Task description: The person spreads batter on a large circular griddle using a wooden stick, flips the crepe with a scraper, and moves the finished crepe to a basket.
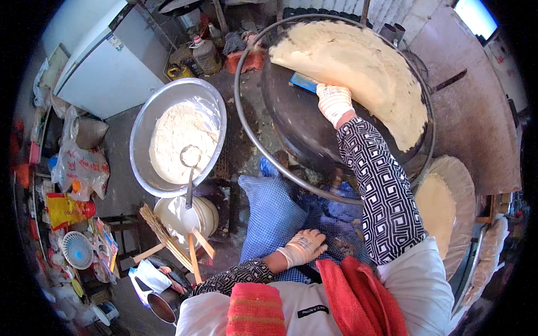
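In a pale striped glove, my right hand (335,103) is closed on a blue scraper (304,82). The scraper's edge meets the near border of a big, thin, pale flatbread (358,61). That sheet spreads over the far and right part of a round black griddle (291,120), whose near left surface shows dark. My left hand (303,247), gloved too, lies flat on my lap over blue checked cloth (272,210), holding nothing, its fingers stretched out. Left of the griddle, a metal basin (138,147) holds pale batter (172,133) with a ladle (190,179) across its near rim.
A metal ring (242,120) surrounds the griddle. Below the basin stands a white bucket (211,217), beside a brush (162,232) and wooden sticks (194,257). At right, a round pale flatbread (436,207) lies on a covered tray. A white refrigerator (106,73) stands far left.
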Demonstrator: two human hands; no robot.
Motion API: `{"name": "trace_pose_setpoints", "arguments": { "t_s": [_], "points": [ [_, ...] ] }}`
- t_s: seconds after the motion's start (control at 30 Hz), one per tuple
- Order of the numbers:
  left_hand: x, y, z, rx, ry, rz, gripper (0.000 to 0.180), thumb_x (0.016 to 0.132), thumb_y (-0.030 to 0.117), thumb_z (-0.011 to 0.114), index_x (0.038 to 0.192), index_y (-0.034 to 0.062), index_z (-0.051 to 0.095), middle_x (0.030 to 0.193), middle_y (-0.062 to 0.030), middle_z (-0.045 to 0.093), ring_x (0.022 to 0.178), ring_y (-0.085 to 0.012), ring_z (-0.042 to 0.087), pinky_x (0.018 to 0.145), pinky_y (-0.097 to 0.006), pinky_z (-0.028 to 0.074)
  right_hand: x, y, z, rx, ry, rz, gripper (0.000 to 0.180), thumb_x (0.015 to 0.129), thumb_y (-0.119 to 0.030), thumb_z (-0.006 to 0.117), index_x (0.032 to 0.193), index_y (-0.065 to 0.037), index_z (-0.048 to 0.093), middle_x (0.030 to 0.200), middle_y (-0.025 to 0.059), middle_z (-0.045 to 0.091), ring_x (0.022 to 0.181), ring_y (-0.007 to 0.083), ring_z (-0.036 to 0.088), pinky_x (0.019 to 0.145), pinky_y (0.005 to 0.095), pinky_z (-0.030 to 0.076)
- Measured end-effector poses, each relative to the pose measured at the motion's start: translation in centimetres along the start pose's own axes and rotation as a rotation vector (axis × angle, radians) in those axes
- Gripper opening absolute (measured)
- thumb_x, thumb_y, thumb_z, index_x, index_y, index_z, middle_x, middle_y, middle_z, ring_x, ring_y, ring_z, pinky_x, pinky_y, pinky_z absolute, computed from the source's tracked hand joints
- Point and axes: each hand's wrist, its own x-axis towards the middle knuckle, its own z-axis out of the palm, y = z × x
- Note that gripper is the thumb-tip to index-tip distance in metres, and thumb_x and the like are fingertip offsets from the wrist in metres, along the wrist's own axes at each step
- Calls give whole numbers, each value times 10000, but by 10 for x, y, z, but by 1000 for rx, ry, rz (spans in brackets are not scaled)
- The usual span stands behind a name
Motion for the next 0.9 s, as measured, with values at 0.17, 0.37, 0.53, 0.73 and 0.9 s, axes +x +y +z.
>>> {"name": "trace_pose_setpoints", "arguments": {
  "t_s": [0.17,0.37,0.53,0.73,0.9],
  "points": [
    [26,-12,17,-234,-139,-99,517,990,455,411,1257,30,532,1236,-204,559,1171,-374,520,1025,-441,401,1,8,-4,13,2,3,246,905,-129,441,1050,-51,624,940,161,712,871,294,706,724,431,545],
    [28,-20,44,-239,-165,-104,524,991,460,402,1281,41,524,1251,-207,556,1175,-381,519,1031,-433,401,2,20,2,-11,85,37,238,908,-137,447,1046,-57,624,943,164,710,914,311,693,778,427,537],
    [22,-27,63,-239,-139,-65,462,981,441,428,1231,70,546,1205,-198,586,1146,-381,544,980,-458,434,4,26,-11,-10,-10,69,254,917,-127,442,1072,-68,634,1036,135,705,998,268,680,817,393,537],
    [15,-16,58,-228,-191,-70,434,985,414,429,1221,71,551,1198,-177,578,1133,-361,544,971,-442,440,14,31,-13,-16,-27,88,262,905,-130,432,1051,-89,646,1032,158,700,999,285,673,851,394,526],
    [11,-13,58,-211,-231,-36,401,984,391,404,1196,90,563,1205,-163,562,1140,-344,528,966,-431,437,12,37,-19,19,20,138,257,896,-115,466,1054,-80,666,1045,156,700,1012,269,673,863,408,531]
  ]
}}
